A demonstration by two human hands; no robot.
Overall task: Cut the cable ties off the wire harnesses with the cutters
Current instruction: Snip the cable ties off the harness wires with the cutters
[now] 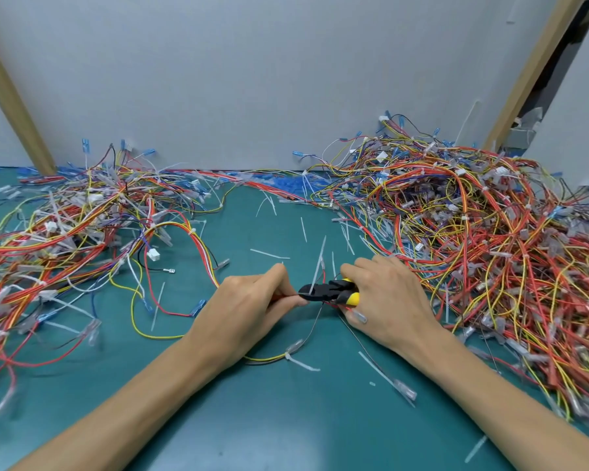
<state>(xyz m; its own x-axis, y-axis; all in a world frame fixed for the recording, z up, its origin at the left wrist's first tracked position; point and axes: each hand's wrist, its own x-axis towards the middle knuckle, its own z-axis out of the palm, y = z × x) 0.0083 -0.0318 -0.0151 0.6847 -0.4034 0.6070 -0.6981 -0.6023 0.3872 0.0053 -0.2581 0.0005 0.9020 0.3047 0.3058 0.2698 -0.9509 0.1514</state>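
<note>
Working at the middle of the green mat (286, 423), we have open room only in the strip between two piles. The left heap (82, 229) of harnesses runs to the left edge, and the larger right heap (490, 246) banks against the grey wall (252, 79). Our right hand (386, 297) grips the cutters (325, 290), which lie left to right with the nose pointing left. Our left hand (252, 300) pinches a thin wire harness (267, 359) at that nose, beside a white cable tie (318, 266) that tilts upward.

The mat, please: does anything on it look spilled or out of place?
Yes: cut ties lie strewn over the mat between the left pile and right pile, loose litter in the work area.
</note>
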